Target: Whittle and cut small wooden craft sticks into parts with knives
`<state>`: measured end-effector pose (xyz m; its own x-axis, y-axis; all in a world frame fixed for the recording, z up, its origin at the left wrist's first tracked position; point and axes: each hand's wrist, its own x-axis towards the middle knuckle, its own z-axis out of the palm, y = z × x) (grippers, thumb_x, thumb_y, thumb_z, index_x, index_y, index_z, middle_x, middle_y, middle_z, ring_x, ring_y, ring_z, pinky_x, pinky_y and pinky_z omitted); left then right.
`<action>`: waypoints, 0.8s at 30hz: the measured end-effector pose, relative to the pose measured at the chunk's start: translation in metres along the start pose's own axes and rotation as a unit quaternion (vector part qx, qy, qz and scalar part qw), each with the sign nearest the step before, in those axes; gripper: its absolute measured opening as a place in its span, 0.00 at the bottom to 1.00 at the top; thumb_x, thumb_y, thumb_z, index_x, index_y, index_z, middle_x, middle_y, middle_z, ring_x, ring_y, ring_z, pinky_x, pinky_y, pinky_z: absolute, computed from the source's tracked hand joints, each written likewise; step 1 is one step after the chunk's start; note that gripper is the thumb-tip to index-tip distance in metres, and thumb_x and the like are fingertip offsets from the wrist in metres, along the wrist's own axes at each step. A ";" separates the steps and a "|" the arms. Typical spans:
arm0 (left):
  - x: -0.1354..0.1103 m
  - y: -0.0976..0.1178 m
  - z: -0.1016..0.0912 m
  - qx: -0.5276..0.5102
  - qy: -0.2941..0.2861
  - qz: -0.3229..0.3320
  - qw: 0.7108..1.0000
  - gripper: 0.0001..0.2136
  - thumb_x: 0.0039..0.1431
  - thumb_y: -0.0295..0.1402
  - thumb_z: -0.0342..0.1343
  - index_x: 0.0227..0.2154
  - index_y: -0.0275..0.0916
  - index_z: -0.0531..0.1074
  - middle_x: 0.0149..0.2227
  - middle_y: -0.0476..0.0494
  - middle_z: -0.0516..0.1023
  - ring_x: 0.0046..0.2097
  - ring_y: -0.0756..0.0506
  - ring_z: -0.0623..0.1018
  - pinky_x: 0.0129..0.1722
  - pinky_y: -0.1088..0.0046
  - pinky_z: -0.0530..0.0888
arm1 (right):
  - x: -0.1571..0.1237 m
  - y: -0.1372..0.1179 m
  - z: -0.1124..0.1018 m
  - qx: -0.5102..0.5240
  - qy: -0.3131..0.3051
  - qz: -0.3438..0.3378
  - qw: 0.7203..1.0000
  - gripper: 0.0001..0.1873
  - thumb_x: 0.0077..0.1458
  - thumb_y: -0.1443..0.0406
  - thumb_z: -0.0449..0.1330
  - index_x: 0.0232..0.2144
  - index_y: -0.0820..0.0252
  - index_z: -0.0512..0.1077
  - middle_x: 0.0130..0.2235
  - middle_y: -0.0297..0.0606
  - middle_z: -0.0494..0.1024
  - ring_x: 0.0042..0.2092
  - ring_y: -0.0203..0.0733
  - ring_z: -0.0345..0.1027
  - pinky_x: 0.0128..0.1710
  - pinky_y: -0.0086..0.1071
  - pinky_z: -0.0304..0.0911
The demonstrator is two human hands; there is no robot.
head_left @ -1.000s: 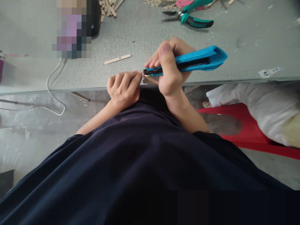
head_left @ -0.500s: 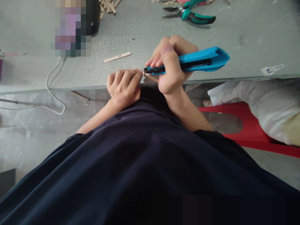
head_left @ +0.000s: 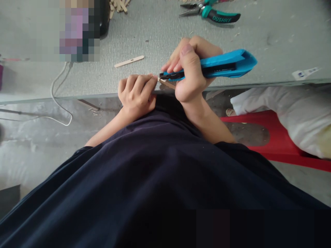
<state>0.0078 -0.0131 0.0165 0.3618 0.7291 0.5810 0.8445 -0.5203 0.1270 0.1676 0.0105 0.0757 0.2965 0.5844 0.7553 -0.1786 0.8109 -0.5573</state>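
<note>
My right hand [head_left: 192, 69] is closed around a blue utility knife [head_left: 227, 63], its black front end pointing left. That tip sits over a wooden craft stick [head_left: 168, 83] at the table's near edge. My left hand [head_left: 137, 91] is closed, its fingertips pressed on the left end of this stick, right beside the knife tip. Part of the stick is hidden by the fingers and the right hand. Another craft stick [head_left: 129, 61], with a small dark mark at its middle, lies flat on the table beyond my left hand.
Green-and-black pliers [head_left: 222, 16] lie at the back of the grey table [head_left: 258, 48]. A pile of craft sticks [head_left: 119, 5] is by a dark object [head_left: 104, 19]. A white cable [head_left: 55, 81] hangs over the edge. On the right stands a red chair [head_left: 281, 134] with pale cloth [head_left: 287, 103].
Both hands keep nearly the same place and hold. The knife's rear end has shifted slightly up and right; the view has moved a little.
</note>
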 end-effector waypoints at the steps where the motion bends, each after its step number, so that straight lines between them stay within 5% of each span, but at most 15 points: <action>1: 0.000 0.000 0.000 -0.001 0.002 0.001 1.000 0.21 0.68 0.41 0.49 0.61 0.52 0.72 0.56 0.37 0.84 0.57 0.29 0.79 0.58 0.41 0.66 | 0.000 -0.001 0.001 -0.001 0.004 0.006 1.000 0.23 0.71 0.62 0.61 0.21 0.58 0.67 0.22 0.26 0.69 0.24 0.30 0.70 0.26 0.28 0.63; 7: 0.001 0.000 0.000 -0.007 0.006 0.003 1.000 0.21 0.67 0.40 0.50 0.61 0.52 0.72 0.55 0.38 0.84 0.58 0.29 0.78 0.58 0.43 0.66 | -0.001 -0.004 0.001 -0.011 0.013 0.003 1.000 0.25 0.71 0.61 0.61 0.20 0.59 0.66 0.21 0.25 0.68 0.24 0.28 0.70 0.26 0.27 0.59; 13: 0.001 0.001 -0.001 0.007 0.021 0.009 1.000 0.21 0.65 0.39 0.52 0.60 0.52 0.72 0.55 0.39 0.84 0.55 0.30 0.79 0.57 0.44 0.66 | -0.002 -0.007 0.001 -0.040 0.013 0.006 0.999 0.31 0.70 0.48 0.61 0.20 0.58 0.66 0.21 0.25 0.68 0.24 0.29 0.69 0.27 0.29 0.60; 24: 0.004 0.004 -0.006 -0.007 0.004 -0.008 1.000 0.20 0.65 0.41 0.52 0.58 0.52 0.74 0.54 0.40 0.84 0.55 0.30 0.79 0.58 0.43 0.67 | -0.004 -0.009 0.003 -0.052 0.034 0.015 0.998 0.29 0.71 0.50 0.61 0.21 0.57 0.64 0.21 0.26 0.65 0.24 0.30 0.66 0.27 0.30 0.62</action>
<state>0.0102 -0.0152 0.0239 0.3448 0.7347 0.5843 0.8448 -0.5142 0.1481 0.1647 0.0005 0.0787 0.3568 0.6016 0.7147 -0.0917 0.7839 -0.6141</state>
